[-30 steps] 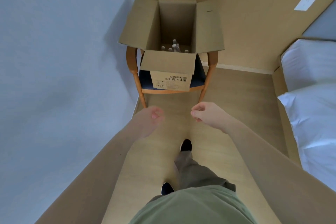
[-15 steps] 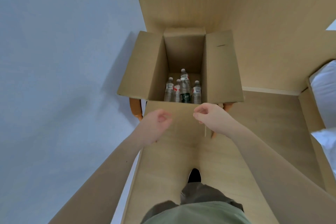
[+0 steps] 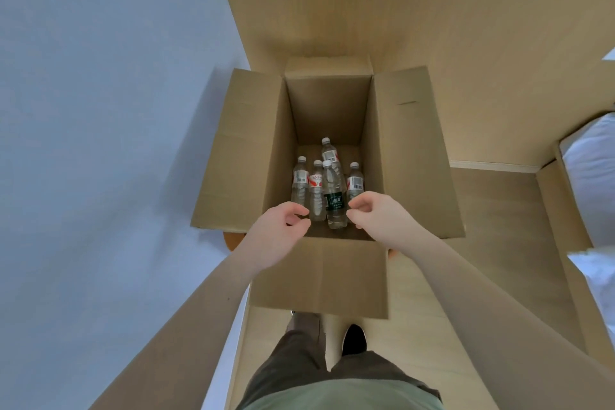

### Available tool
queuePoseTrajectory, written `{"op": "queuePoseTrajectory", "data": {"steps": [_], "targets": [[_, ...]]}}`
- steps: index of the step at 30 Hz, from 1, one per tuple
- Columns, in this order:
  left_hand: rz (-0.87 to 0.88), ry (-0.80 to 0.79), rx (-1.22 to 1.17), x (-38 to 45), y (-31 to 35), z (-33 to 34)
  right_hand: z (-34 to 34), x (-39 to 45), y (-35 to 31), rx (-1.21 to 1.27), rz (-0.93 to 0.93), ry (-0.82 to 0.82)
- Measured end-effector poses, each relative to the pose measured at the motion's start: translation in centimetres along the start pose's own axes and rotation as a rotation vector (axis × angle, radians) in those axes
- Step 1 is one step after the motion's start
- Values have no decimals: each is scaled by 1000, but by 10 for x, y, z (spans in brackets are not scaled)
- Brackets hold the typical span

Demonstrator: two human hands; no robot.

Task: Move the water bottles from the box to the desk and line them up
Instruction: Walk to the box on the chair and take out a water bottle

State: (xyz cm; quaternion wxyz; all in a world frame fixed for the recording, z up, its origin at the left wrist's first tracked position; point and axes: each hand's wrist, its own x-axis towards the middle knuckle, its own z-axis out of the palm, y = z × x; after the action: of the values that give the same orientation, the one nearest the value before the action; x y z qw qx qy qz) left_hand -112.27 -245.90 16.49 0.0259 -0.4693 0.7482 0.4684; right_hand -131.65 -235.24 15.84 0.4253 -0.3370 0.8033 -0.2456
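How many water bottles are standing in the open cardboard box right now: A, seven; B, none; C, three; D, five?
D: five capped bottles stand in the cardboard box, four with red-and-white labels such as the far one, plus one green-label bottle nearest the hands.

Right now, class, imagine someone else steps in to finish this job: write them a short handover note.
Left hand: loosely curled, holding nothing, over the near edge of the box.
Right hand: the same, beside the bottles.
Five water bottles stand upright in the open box, one with a dark green label, the rest red-and-white.
Done: none removed, as far as can be seen.
Left: lift out each bottle, carry to the desk (not in view), line them up.
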Motion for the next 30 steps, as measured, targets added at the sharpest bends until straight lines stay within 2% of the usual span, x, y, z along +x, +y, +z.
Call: {"op": "queuePoseTrajectory", "data": {"steps": [9,13,20,25,30], "targets": [[53,-114,0,89,-13,-32,17,74,-19,76,156,104],[39,-116,-4,123,-12,-41,25,103,-19,122,216,123],[-102,-181,-114,177,-16,-20,42,165,-5,149,293,107],[-189,-175,-64,212,-22,5,53,206,16,155,352,83],[-318,-160,-121,245,-24,28,71,239,41,150,420,100]]}}
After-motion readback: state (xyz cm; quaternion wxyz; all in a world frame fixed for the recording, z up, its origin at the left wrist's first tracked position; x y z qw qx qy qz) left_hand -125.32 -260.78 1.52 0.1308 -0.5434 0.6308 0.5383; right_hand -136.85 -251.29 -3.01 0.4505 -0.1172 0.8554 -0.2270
